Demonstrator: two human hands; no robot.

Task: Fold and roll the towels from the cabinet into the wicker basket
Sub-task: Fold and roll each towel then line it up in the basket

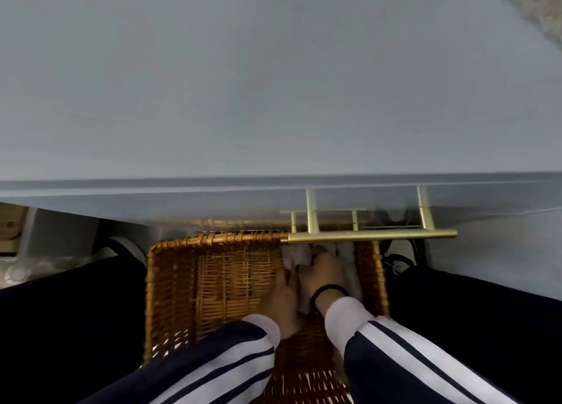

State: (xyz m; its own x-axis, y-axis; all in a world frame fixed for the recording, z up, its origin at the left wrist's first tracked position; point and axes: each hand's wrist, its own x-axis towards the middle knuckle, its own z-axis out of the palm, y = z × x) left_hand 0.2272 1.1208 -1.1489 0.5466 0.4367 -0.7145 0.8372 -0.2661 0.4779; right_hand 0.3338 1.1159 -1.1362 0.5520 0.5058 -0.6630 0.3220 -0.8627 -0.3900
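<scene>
The towel [296, 256], pale and bunched, lies in the right half of the wicker basket [170, 282], low and right of centre in the frame. We see both hands down in the basket on it: the left hand [281, 294] presses against its left side with fingers curled, the right hand [327, 271] has fingers bent over the top of the cloth. A black bead bracelet [327, 291] circles the right wrist. A brass handle [371, 234] on the grey cabinet front [273, 84] crosses just above the basket's far rim.
</scene>
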